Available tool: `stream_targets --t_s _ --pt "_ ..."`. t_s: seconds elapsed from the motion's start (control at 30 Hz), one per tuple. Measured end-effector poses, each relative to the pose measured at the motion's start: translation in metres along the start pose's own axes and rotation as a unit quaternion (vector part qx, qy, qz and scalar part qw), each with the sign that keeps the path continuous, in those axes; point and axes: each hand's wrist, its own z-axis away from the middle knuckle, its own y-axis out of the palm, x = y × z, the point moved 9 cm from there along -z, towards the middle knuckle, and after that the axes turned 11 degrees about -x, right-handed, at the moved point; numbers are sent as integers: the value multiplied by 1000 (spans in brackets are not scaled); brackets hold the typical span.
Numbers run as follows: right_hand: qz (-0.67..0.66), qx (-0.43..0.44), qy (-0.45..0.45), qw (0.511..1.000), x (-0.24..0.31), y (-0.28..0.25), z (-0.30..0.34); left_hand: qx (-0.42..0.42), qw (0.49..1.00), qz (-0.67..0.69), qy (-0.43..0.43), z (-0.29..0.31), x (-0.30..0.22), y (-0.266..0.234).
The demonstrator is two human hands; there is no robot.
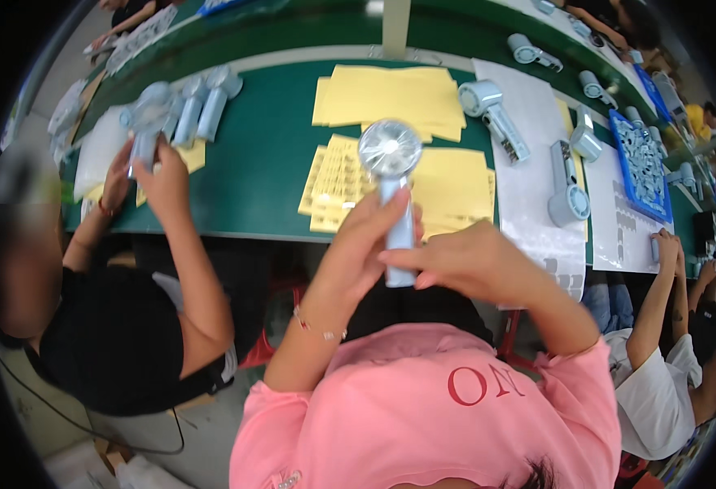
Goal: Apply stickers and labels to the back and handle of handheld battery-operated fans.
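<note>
My left hand [368, 238] is closed round the handle of a pale blue fan [399, 232], thumb laid along its front, round clear-fronted head standing up at twelve. My right hand [476, 262] comes in from four o'clock, index finger stretched against the lower handle; whether its other fingers grip, I cannot tell.

I hold the fan at the near edge of the green table [264, 151], and the handle's foot shows on my side of that edge. Counting from the fan, the widest bare stretch of green opens toward ten o'clock. Ahead, yellow sheets crowd the surface, and a white sheet [529, 102] begins at about two.

I count three groups of yellow sheets: a rear stack [390, 91] at twelve, printed sheets [340, 183] near ten and a plain front stack [456, 181] near two. Three more fans [496, 124] lie between one and three o'clock, and one blue tray [653, 211] of small pale parts sits farther out, near three. Past nine, a co-worker's two hands [165, 178] hold another fan [144, 148], with at least two resting fans [214, 114] just beyond.
</note>
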Motion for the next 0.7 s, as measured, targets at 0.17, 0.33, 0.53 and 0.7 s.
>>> stream_targets --t_s 0.17,0.33,0.53,0.7 --pt "150 -132 209 957 -190 -152 -84 -68 994 12 85 -5 -29 -32" --pt "607 -94 295 732 -440 -293 -46 -65 988 -20 136 -16 -44 -47" --pt "561 -6 290 776 -462 -299 -44 -50 991 -30 119 -20 -49 -63" --pt "594 30 323 736 -322 -240 -64 -60 991 -16 119 -23 -50 -60"
